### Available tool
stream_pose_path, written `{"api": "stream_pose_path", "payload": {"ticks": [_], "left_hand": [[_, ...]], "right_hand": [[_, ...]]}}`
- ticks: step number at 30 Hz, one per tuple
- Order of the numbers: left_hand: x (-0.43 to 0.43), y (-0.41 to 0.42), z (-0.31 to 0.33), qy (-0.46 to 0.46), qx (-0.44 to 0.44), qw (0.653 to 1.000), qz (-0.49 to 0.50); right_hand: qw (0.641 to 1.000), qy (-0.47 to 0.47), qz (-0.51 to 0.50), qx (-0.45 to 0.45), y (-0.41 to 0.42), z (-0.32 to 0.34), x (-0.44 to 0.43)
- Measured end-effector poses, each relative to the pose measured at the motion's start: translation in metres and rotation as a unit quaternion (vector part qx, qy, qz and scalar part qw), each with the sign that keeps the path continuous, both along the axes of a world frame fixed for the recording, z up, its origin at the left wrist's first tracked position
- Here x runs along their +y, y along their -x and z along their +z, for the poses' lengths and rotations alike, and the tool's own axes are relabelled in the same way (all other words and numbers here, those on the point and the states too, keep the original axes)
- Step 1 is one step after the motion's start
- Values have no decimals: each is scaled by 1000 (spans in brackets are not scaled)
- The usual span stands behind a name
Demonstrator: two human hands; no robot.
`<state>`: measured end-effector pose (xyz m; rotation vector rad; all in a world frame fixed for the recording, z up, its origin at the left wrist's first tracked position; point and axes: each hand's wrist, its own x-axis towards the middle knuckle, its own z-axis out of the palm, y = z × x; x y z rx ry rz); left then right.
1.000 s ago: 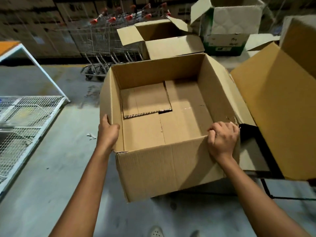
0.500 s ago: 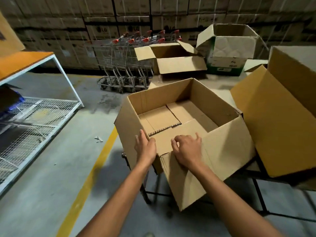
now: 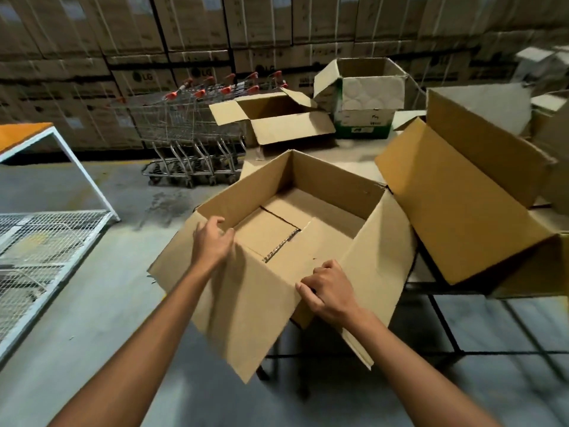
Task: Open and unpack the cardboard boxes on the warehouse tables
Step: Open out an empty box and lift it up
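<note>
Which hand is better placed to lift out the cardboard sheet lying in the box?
Left, probably. The left hand holds the rim of the box right beside the sheet, which lies toward that side. The right hand grips the near corner, farther away, and steadies the box.

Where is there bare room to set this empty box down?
Bare tabletop shows behind the empty box, bordered by the flapped box, the green-and-white box and the big tilted box. Concrete floor lies bare between the wire rack and the empty box. The right side is crowded.
</note>
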<state>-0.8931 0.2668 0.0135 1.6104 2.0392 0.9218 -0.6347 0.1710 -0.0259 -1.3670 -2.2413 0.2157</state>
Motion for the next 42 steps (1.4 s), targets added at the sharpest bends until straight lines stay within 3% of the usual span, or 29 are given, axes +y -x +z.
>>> {"api": "stream_pose_path", "payload": {"ticks": [5, 8, 12, 16, 19, 23, 27, 31, 34, 36, 42], "left_hand": [[55, 28, 0, 4, 121, 993, -7], [70, 41, -9, 3, 137, 991, 6], [74, 51, -16, 26, 67, 997, -8], [83, 81, -19, 90, -92, 991, 36], [85, 102, -32, 167, -261, 950, 41], [81, 113, -45, 213, -303, 929, 5], [62, 118, -41, 262, -332, 906, -24], [39, 119, -41, 215, -344, 914, -20], [17, 116, -40, 159, -343, 925, -34], [3, 116, -42, 133, -359, 923, -32], [-39, 125, -60, 87, -375, 923, -26]], "right_hand": [[997, 0, -79, 12, -8, -4, -5], [990, 26, -139, -9, -3, -8, -6], [966, 88, -244, 7, 3, -5, -17], [928, 137, -344, 32, 19, -1, -26], [870, 161, -450, 121, 29, -13, -32], [775, 193, -560, 221, 37, -28, -37], [699, 263, -617, 248, 40, -23, -42], [643, 283, -631, 330, 48, -19, -51], [552, 310, -591, 501, 55, -27, -61], [516, 320, -523, 598, 61, -26, -70], [598, 252, -480, 590, 70, -17, -112]]}}
